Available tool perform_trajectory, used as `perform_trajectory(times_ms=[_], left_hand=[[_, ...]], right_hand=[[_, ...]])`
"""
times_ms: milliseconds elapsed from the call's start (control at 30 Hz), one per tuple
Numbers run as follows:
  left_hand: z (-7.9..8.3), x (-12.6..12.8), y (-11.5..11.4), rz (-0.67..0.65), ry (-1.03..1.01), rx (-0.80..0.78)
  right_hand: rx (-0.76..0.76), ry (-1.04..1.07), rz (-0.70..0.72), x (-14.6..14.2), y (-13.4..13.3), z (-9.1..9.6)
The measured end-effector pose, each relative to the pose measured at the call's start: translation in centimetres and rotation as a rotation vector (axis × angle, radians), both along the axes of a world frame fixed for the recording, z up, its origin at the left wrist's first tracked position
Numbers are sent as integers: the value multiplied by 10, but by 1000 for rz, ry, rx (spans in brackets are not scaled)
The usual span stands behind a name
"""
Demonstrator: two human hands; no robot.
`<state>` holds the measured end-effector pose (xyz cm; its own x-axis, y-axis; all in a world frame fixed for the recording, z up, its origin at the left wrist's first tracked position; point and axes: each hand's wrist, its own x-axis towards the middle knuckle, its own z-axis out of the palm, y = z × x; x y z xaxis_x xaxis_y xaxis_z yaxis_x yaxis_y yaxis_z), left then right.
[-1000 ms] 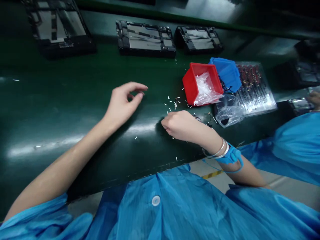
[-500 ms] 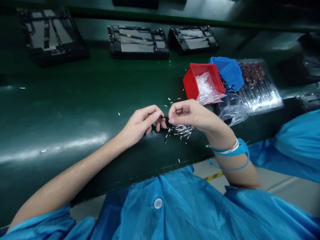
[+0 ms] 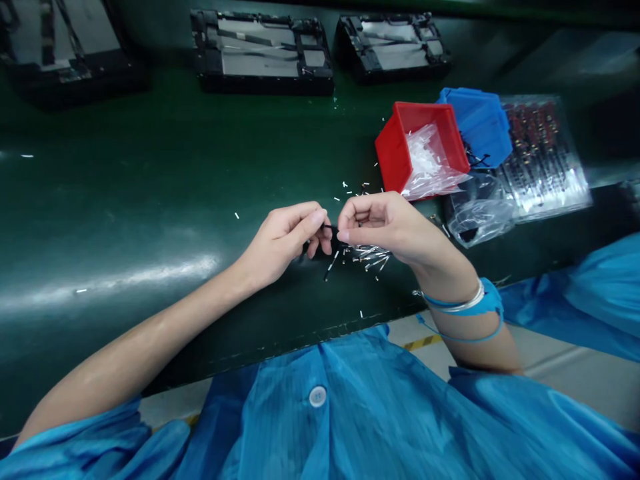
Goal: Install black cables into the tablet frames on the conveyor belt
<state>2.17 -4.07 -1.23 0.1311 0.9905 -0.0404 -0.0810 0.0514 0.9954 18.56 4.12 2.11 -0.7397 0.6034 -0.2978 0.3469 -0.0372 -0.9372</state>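
My left hand (image 3: 295, 237) is closed, its thumb and forefinger pinching a thin black cable (image 3: 327, 227). Facing it at the cable's other end, my right hand (image 3: 373, 223) is closed too, thumb against fingertips; the fingers cover the cable's end there. Below and partly behind the right hand lies a loose pile of small black-and-white cable pieces (image 3: 373, 257) with shiny ends. One piece (image 3: 331, 265) sits apart at the pile's left side. Tiny white sleeve-like bits (image 3: 349, 193) are scattered on the green table (image 3: 165, 173) just beyond the hands.
A red bin (image 3: 393, 150) holds a plastic bag of small white pieces (image 3: 427, 163). Behind it stands a blue bin (image 3: 483, 123), beside a clear tray (image 3: 547, 160) of parts. Black device frames (image 3: 267, 50) line the far side. Another person's blue sleeve (image 3: 600, 287) is at the right.
The camera view has shifted, so the bins and frames sit higher and farther out. Both hands stay together on the black cable, with slightly more of it showing between them.
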Motion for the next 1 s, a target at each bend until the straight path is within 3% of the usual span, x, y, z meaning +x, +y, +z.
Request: perform_trajectory(times_ms=[467, 600, 733, 900, 1000], left_hand=[[-2, 0, 2, 25, -19, -16], [-5, -1, 1, 37, -131, -50], [0, 1, -2, 18, -32, -43], [8, 6, -5, 4, 48, -96], [8, 7, -4, 21, 19, -118]], right_hand=[[-15, 56, -28, -1, -9, -3], [-21, 156, -175, -1, -12, -6], [1, 211, -315, 1, -10, -7], [121, 192, -391, 5, -7, -6], [300, 177, -441, 2, -14, -13]])
